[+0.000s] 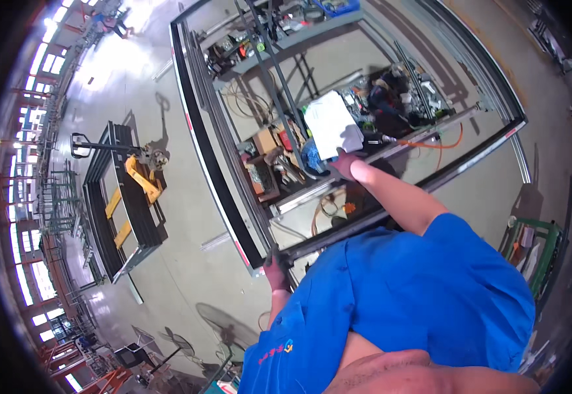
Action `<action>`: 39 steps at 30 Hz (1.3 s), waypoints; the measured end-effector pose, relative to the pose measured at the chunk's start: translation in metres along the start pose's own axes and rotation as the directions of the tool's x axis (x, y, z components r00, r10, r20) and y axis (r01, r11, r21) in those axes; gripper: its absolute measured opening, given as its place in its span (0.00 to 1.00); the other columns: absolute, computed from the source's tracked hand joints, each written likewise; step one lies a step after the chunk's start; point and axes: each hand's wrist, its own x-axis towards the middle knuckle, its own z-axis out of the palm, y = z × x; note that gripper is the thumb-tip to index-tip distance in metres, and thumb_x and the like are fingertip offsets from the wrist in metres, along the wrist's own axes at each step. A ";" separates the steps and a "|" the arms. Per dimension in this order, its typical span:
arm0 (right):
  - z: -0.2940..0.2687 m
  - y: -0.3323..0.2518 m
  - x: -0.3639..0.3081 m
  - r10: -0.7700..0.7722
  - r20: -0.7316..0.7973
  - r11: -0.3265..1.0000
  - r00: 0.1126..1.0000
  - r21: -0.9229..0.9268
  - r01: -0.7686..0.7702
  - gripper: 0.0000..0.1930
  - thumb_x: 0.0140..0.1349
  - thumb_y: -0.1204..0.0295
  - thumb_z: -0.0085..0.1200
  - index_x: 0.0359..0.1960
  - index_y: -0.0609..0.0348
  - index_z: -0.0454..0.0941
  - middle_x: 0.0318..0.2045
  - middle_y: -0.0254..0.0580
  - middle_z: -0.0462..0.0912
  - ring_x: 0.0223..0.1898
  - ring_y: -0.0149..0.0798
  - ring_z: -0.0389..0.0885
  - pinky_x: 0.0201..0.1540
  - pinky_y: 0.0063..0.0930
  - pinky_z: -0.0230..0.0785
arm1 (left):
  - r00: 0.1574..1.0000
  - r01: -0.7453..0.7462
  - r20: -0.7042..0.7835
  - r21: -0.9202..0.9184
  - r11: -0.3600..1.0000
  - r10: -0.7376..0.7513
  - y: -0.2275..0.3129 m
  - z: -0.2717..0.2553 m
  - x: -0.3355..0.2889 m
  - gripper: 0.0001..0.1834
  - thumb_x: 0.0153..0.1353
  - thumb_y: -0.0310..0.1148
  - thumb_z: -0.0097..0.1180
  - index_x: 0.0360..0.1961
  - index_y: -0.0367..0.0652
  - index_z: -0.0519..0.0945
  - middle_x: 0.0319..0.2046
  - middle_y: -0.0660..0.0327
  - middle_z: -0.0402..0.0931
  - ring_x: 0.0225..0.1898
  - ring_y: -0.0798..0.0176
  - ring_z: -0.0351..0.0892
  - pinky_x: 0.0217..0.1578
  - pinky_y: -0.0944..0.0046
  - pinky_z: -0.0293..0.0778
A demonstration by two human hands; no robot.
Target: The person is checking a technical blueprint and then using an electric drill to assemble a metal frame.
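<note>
My right hand, in a dark glove, reaches forward and pinches the near edge of a stack of white paper sheets. The sheets lie over parts and tools on the workbench inside a large dark metal frame. Down at the near left corner of that frame, my left hand, gloved as well, is closed around the metal; some of its fingers are hidden. A blue bundle shows beside the lower left edge of the paper. Dark bars run lengthwise left of the sheets.
Cardboard boxes and loose hardware fill the bench left of the paper. An orange hose loops at the right. A yellow pallet truck with stacked dark frames stands on the floor to the left. A green cart is at the right.
</note>
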 end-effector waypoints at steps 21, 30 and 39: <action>-0.032 0.006 -0.075 -0.232 0.104 0.967 0.967 0.136 0.217 0.43 0.67 0.46 0.65 0.76 0.61 0.69 0.59 0.60 0.88 0.61 0.57 0.86 0.67 0.45 0.77 | 0.997 0.063 -0.044 0.103 0.993 -0.058 -0.024 -0.019 0.004 0.18 0.77 0.40 0.56 0.59 0.42 0.88 0.37 0.48 0.90 0.31 0.58 0.90 0.29 0.57 0.86; -0.002 0.097 -0.139 -0.248 0.050 0.904 0.967 0.371 0.213 0.33 0.69 0.52 0.60 0.71 0.57 0.73 0.52 0.57 0.90 0.53 0.50 0.91 0.57 0.45 0.83 | 0.998 0.017 0.054 0.119 0.993 -0.024 -0.002 -0.003 0.028 0.20 0.76 0.39 0.58 0.61 0.39 0.86 0.39 0.47 0.90 0.30 0.57 0.89 0.28 0.57 0.87; -0.022 0.051 -0.203 -0.210 -0.082 0.978 0.974 -0.005 0.210 0.32 0.70 0.47 0.57 0.71 0.49 0.78 0.57 0.60 0.88 0.59 0.62 0.87 0.63 0.50 0.79 | 0.996 0.080 0.043 0.044 0.996 -0.082 -0.003 -0.003 0.026 0.21 0.75 0.41 0.61 0.60 0.36 0.86 0.39 0.49 0.90 0.27 0.60 0.86 0.29 0.59 0.87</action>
